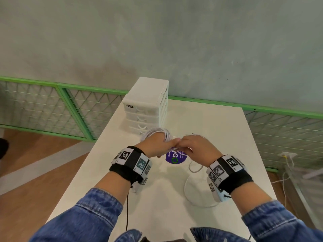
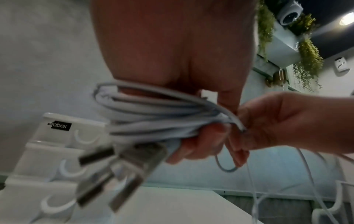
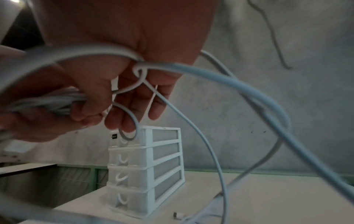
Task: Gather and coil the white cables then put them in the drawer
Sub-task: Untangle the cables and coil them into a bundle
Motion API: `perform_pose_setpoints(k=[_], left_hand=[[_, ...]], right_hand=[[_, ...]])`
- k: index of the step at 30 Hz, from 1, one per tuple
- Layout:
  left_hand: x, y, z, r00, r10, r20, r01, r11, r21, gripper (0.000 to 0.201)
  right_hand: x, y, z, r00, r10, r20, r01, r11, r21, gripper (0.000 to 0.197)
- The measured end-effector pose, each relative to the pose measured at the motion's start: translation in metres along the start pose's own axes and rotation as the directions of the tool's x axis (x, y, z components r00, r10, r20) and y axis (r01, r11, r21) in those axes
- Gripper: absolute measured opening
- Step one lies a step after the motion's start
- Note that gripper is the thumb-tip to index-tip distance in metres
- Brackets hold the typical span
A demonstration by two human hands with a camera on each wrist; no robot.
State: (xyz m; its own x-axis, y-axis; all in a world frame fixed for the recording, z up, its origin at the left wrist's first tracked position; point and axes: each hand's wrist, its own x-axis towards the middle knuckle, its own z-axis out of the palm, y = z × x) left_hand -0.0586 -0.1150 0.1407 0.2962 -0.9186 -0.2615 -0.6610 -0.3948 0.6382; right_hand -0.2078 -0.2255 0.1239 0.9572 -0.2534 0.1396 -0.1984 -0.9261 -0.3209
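My left hand (image 1: 158,144) grips a coil of white cables (image 1: 157,132) above the middle of the white table (image 1: 157,198). In the left wrist view the coil (image 2: 153,116) wraps the fingers, and several USB plugs (image 2: 114,166) dangle below it. My right hand (image 1: 194,145) meets the left one and pinches a loose white cable (image 3: 210,78) beside the coil. That cable hangs in loops (image 1: 194,169) down to the table. The white drawer unit (image 1: 146,105) stands just beyond the hands with all its drawers shut.
A purple round sticker (image 1: 175,158) lies on the table under the hands. A white cable end with a plug (image 3: 179,216) lies on the table right of the drawer unit (image 3: 145,171). Green-framed mesh fencing (image 1: 70,105) runs behind the table. A black cord (image 1: 127,210) hangs from my left wrist.
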Motion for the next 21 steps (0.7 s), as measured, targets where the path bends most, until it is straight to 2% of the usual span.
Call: perform_pose_setpoints(k=[2,4,7,10,14,18,21], left_hand=[[-0.004,-0.001,-0.003,0.995,-0.004,0.095,0.000,0.999,0.043,0.054],[-0.008,-0.002,-0.004,0.993,-0.017,0.117,0.014,1.000,0.025,0.041],[-0.009,-0.009,-0.004,1.000,-0.010,-0.003,0.009,0.994,-0.112,0.033],[-0.009,-0.017,-0.011,0.987,-0.054,-0.154,0.000,0.944,-0.330,0.033],[-0.007,-0.026,-0.022,0.910,-0.196,-0.366,-0.041,0.836,-0.548,0.039],[-0.004,-0.034,-0.026,0.811,-0.333,-0.481,-0.063,0.767,-0.639,0.039],[-0.006,-0.044,-0.032,0.743,-0.436,-0.508,-0.062,0.711,-0.700,0.039]], right_hand=[[-0.005,0.006,-0.003,0.999,0.029,-0.038,-0.029,1.000,0.001,0.014],[-0.013,0.017,-0.006,0.988,0.116,-0.097,-0.112,0.992,0.051,0.012],[-0.027,0.034,-0.012,0.939,0.342,-0.033,-0.333,0.928,0.166,0.033],[-0.040,0.045,-0.010,0.897,0.440,0.044,-0.437,0.867,0.241,0.042],[-0.048,0.047,-0.002,0.832,0.555,0.005,-0.491,0.731,0.474,0.024],[-0.048,0.044,0.004,0.821,0.571,0.009,-0.471,0.669,0.576,0.012],[-0.051,0.057,0.006,0.780,0.626,-0.001,-0.500,0.625,0.600,0.024]])
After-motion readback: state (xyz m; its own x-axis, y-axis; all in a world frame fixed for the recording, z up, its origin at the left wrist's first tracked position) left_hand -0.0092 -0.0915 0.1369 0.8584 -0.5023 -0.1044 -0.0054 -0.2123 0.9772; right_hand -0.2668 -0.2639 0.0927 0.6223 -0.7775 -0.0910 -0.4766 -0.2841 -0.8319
